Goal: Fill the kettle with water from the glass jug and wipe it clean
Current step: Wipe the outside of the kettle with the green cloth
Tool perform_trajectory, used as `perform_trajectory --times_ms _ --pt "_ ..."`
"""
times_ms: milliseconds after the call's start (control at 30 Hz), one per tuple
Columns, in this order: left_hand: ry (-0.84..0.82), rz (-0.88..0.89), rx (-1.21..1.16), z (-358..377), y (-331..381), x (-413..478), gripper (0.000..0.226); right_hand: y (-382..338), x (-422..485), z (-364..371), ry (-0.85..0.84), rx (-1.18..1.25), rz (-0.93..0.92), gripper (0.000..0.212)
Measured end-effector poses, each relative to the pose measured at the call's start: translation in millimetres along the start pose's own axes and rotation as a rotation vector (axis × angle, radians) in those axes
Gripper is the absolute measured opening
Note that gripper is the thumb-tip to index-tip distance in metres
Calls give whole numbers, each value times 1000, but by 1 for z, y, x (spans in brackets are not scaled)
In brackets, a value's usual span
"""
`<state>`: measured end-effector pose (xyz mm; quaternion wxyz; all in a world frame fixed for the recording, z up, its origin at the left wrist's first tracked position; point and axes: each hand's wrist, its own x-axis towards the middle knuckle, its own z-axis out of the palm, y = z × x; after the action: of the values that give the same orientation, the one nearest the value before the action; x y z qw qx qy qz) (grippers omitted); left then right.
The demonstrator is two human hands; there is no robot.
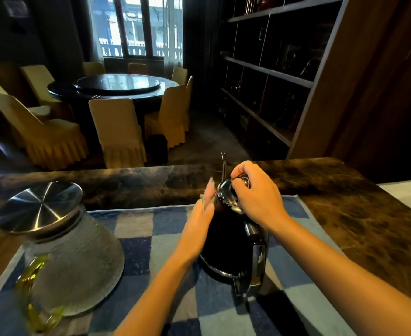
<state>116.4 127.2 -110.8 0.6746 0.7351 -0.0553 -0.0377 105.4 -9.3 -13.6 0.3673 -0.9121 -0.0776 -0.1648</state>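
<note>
While the right hand closes its grip round the lid knob of the black kettle, the left hand, fingers straight, presses a small cloth against the kettle's side. The kettle stands mid-frame on a checked towel on the desk, and the glass jug stands at lower left.

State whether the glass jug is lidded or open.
Lidded: the steel lid sits flat across the neck of the glass jug, which stands upright on the checked cloth.
</note>
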Motion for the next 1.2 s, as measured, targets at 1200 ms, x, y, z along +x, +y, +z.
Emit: perform_trajectory --times_ms 1200 --pt "565 247 341 63 122 -51 35 71 51 -102 -502 1529 433 41"
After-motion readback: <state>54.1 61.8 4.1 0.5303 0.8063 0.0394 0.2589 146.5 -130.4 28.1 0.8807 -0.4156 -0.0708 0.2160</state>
